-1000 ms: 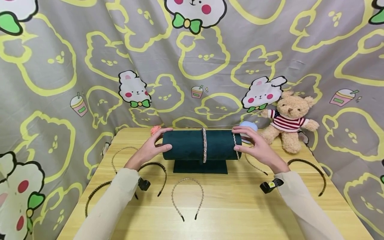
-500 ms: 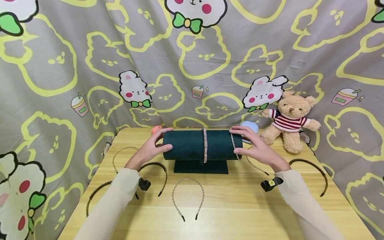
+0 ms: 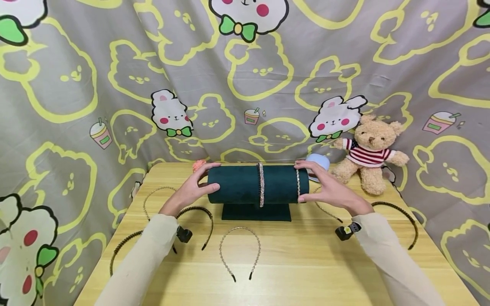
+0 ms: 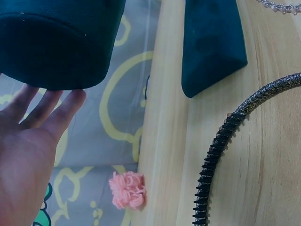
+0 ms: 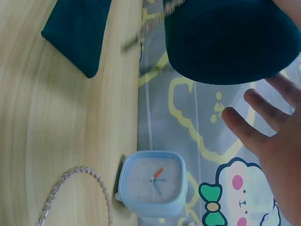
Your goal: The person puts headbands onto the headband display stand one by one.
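Observation:
A dark green velvet display stand (image 3: 235, 185), a horizontal roll on a flat base, stands near the table's back edge. My left hand (image 3: 190, 189) holds its left end, thumb in front and fingers behind. In the left wrist view those fingertips touch the roll's rim. My right hand (image 3: 332, 187) is at the other end, with thumb and fingertips on a thin beaded headband (image 3: 298, 182) that sits round the roll. Its dark toothed tip (image 5: 134, 44) sticks out below the roll in the right wrist view. A sparkling headband (image 3: 262, 187) circles the roll's middle.
A beaded headband (image 3: 240, 229) lies in front of the stand. Several more lie at the sides, including a dark one (image 3: 405, 214) at right. Behind are a blue clock (image 5: 154, 183), a teddy bear (image 3: 371, 155) and a pink fluffy thing (image 4: 128, 190). A patterned curtain (image 3: 206, 63) hangs behind.
The thin headband at the roll's right end has gone from slanted to nearly upright. My right thumb has moved slightly down along it, while my left hand has stayed in place.

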The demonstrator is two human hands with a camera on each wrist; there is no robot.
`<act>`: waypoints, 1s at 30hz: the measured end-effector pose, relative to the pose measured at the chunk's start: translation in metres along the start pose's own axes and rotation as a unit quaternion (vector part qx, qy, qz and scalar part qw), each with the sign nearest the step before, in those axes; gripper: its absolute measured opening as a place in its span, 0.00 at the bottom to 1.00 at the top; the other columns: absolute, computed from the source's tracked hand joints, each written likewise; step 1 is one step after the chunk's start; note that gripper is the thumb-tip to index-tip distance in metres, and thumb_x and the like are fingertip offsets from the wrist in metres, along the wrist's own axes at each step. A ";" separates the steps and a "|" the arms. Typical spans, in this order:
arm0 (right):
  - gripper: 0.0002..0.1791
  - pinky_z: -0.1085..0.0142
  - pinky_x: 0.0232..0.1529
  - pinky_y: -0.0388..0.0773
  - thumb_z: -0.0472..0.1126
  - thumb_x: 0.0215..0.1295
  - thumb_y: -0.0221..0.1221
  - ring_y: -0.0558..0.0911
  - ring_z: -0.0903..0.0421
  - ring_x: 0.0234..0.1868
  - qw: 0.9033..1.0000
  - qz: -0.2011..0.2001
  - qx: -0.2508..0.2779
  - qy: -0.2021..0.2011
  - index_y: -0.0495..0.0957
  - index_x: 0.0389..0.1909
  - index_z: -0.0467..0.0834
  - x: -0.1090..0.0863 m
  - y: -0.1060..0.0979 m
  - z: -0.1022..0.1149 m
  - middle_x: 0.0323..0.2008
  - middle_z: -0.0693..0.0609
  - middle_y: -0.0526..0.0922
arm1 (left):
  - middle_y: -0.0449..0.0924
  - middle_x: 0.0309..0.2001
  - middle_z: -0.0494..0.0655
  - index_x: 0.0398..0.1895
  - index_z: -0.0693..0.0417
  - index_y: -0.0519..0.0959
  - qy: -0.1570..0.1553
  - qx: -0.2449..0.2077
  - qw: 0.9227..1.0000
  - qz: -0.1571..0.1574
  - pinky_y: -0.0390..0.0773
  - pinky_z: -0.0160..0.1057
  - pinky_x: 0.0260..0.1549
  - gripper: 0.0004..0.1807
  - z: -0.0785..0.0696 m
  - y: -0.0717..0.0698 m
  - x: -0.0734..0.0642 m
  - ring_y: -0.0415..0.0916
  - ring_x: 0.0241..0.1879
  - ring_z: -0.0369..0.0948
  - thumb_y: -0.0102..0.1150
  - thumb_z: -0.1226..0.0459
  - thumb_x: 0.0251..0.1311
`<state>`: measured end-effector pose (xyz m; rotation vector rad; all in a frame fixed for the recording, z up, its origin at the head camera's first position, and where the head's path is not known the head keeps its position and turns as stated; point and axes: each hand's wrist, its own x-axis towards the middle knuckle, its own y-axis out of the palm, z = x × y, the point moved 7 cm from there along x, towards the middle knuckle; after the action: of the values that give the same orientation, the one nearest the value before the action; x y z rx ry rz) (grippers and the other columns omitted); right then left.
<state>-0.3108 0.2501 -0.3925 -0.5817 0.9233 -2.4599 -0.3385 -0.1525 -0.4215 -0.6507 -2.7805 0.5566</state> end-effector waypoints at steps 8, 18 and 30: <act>0.50 0.35 0.78 0.67 0.49 0.60 0.82 0.69 0.44 0.79 0.999 -0.038 -0.027 0.002 0.67 0.81 0.54 0.007 0.000 0.004 0.80 0.49 0.68 | 0.50 0.88 0.47 0.84 0.33 0.64 0.001 0.001 1.000 -0.001 0.58 0.71 0.80 0.37 0.000 -0.001 0.000 0.47 0.87 0.59 0.66 0.53 0.76; 0.47 0.37 0.70 0.72 0.59 0.59 0.81 0.74 0.45 0.73 0.995 -0.030 -0.099 -0.014 0.72 0.78 0.57 0.024 0.004 0.022 0.76 0.51 0.74 | 0.49 0.88 0.44 0.84 0.33 0.64 -0.003 0.001 1.000 0.002 0.57 0.72 0.80 0.37 0.000 -0.001 0.000 0.45 0.87 0.59 0.66 0.53 0.76; 0.48 0.43 0.62 0.80 0.70 0.55 0.78 0.77 0.48 0.71 0.979 -0.028 -0.196 -0.049 0.76 0.75 0.59 0.041 0.012 0.045 0.72 0.54 0.80 | 0.50 0.88 0.48 0.83 0.32 0.65 -0.001 -0.001 1.000 0.000 0.58 0.71 0.81 0.36 0.002 -0.001 0.000 0.46 0.87 0.59 0.66 0.53 0.76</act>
<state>-0.3174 0.1971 -0.3603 -0.8626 1.3803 -2.2808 -0.3396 -0.1537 -0.4233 -0.6508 -2.7833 0.5555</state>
